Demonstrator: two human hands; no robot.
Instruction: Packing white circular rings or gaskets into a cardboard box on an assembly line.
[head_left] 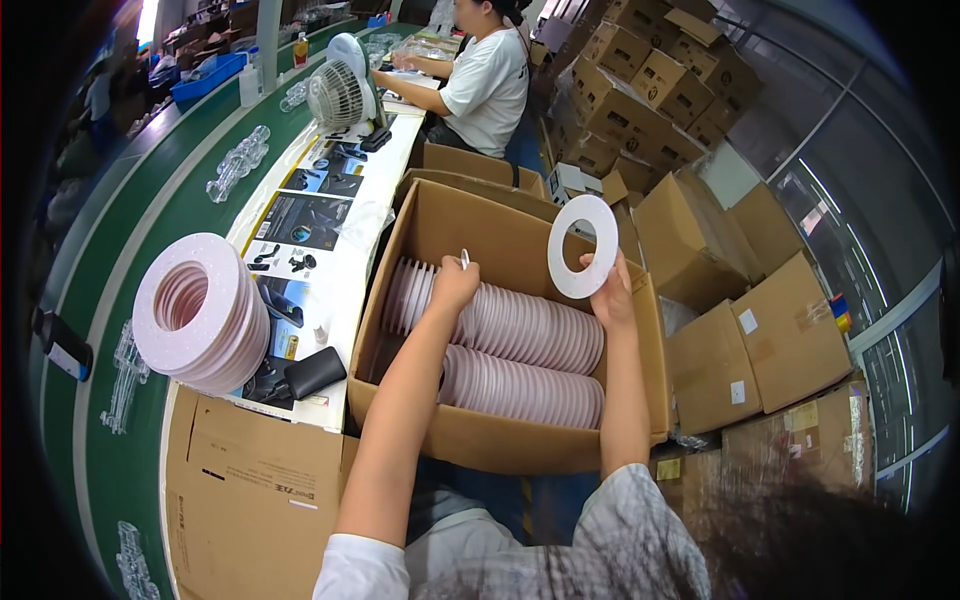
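Observation:
My right hand (614, 297) grips a flat, pale pink ring (566, 240) by its lower right edge and holds it up over the right side of an open cardboard box (520, 452). Inside the box lie two rows of similar rings standing on edge, a far row (530, 322) and a near row (520, 385). Over the far row's left end, my left hand (456, 286) is closed, with a small shiny tip sticking up from the fingers; what it belongs to is hidden. To the left, a stack of pale pink rings (200, 310) rests on the table edge.
A white-topped table (345, 290) carries a black pouch (315, 374) and a fan (340, 95). Beyond it runs a green conveyor (110, 290) with clear plastic parts. Cartons (715, 350) crowd the right side. A co-worker (490, 90) sits at the far end.

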